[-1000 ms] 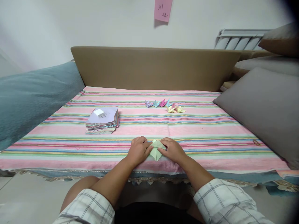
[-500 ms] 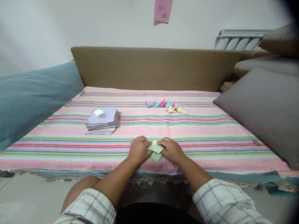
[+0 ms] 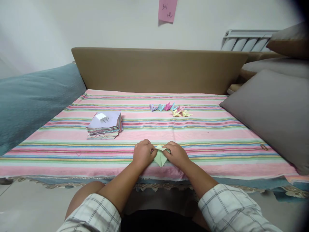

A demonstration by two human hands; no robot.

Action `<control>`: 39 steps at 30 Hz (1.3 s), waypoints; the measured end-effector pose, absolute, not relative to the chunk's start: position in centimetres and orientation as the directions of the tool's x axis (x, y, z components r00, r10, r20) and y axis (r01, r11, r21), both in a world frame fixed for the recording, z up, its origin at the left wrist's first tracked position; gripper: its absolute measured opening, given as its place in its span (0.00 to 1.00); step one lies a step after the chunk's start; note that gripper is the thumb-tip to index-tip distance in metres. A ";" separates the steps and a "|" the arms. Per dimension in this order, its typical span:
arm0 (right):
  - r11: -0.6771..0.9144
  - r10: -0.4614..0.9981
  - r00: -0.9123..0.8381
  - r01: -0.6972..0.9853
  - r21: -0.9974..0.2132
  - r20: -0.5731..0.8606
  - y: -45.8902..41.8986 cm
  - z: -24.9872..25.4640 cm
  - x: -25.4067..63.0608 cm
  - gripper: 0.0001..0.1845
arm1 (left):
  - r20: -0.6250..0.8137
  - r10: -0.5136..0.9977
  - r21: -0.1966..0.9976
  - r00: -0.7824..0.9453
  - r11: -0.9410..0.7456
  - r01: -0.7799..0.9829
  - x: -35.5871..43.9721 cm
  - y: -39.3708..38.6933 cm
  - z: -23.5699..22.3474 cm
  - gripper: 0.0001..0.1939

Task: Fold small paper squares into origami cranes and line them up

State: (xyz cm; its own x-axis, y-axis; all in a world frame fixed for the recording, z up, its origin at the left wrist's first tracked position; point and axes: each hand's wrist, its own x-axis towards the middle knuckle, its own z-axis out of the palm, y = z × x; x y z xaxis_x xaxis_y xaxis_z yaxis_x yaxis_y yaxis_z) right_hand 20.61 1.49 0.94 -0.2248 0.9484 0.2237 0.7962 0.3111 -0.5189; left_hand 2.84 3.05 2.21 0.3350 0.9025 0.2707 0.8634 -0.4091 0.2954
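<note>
A partly folded piece of light green origami paper [image 3: 160,158] lies on the striped cloth [image 3: 101,163] near its front edge. Its lower end forms a point toward me, and a flap is bent at its upper end. My left hand [image 3: 144,152] pinches the paper's left side with thumb and fingers. On the right side, my right hand [image 3: 177,155] grips the paper the same way, thumb laid on the fold. The fingertips partly cover the paper's side corners.
Several small folded paper cranes [image 3: 168,106] in different colours stand farther back. To the left is a stack of square paper [image 3: 108,120] with a white plug adapter [image 3: 101,117] on top. A grey cushion [image 3: 270,112] lies at the right, a teal cushion [image 3: 41,100] at the left.
The upper flap of the green paper, which lay over its middle, is now lifted and narrower, showing more of the lower part. Both hands stay at its sides.
</note>
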 end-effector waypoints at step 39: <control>-0.021 0.991 -0.119 0.300 -0.954 -0.059 1.9 0.9 22.5 0.08 | 0.173 0.928 0.157 0.331 -0.358 0.920 3.5 3.6 3.1 0.24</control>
